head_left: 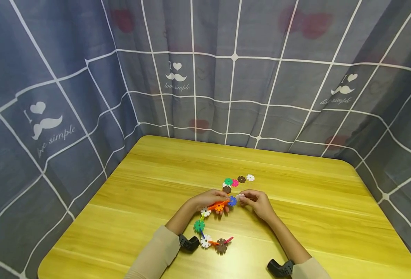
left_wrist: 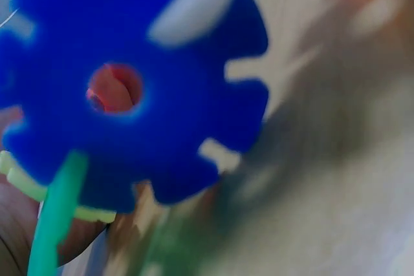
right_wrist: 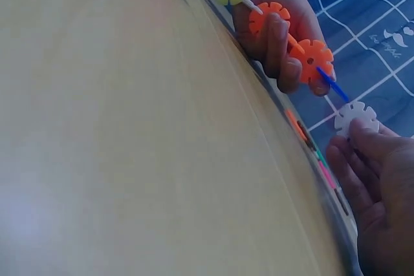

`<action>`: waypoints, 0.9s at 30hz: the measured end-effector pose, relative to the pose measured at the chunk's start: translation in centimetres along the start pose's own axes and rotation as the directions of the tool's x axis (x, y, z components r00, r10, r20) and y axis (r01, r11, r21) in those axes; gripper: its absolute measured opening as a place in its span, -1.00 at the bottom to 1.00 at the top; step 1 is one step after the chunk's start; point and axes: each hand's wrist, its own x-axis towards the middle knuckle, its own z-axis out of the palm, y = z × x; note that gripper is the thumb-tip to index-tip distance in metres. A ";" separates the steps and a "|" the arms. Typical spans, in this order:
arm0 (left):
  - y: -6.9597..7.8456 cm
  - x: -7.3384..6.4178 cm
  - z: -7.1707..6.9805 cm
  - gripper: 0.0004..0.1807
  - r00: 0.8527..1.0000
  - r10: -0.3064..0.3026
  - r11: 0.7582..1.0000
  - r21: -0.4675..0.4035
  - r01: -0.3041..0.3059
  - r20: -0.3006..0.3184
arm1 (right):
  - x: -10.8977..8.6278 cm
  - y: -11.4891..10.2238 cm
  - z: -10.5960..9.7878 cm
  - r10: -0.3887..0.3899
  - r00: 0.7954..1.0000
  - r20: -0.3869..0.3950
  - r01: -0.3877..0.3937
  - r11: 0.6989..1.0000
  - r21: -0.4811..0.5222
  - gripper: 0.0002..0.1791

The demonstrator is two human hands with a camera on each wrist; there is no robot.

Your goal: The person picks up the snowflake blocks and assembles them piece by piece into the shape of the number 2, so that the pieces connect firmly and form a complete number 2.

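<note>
My left hand [head_left: 209,199] grips orange slotted discs [right_wrist: 312,61], part of a chain of interlocking plastic discs. At the chain's end, a blue disc [head_left: 232,201] sticks out toward the right. My right hand [head_left: 260,204] pinches a white slotted disc [right_wrist: 354,117] between thumb and fingers, its rim right at the blue disc's edge. From the left hand the chain bends toward the near side through a white disc [head_left: 205,211], a green disc [head_left: 199,225], another white disc [head_left: 206,241] and a brown disc [head_left: 221,246]. Another blue disc [left_wrist: 174,101] fills much of the left wrist view.
Beyond the hands lie loose discs on the wooden table [head_left: 313,201]: brown [head_left: 227,189], green [head_left: 228,181], pink [head_left: 235,183], dark brown [head_left: 241,179] and white [head_left: 250,177]. A grey checked curtain [head_left: 212,77] hangs around the table's back and sides.
</note>
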 end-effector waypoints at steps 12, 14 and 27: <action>0.1 -0.2 0.1 -0.69 0.999 -0.026 1.000 -0.008 0.026 -0.019 | -0.6 -2.1 0.5 -0.080 0.996 0.033 0.082 0.993 -0.083 -0.87; 0.1 -0.2 0.1 -0.68 0.999 -0.031 0.999 -0.015 0.031 -0.018 | -0.6 -2.1 0.5 -0.108 0.993 0.040 0.112 0.987 -0.114 -0.85; -0.1 0.0 -0.2 -0.68 0.999 -0.024 1.000 -0.010 0.024 -0.032 | -0.5 -2.0 0.4 -0.150 0.986 0.074 0.154 0.986 -0.058 -0.85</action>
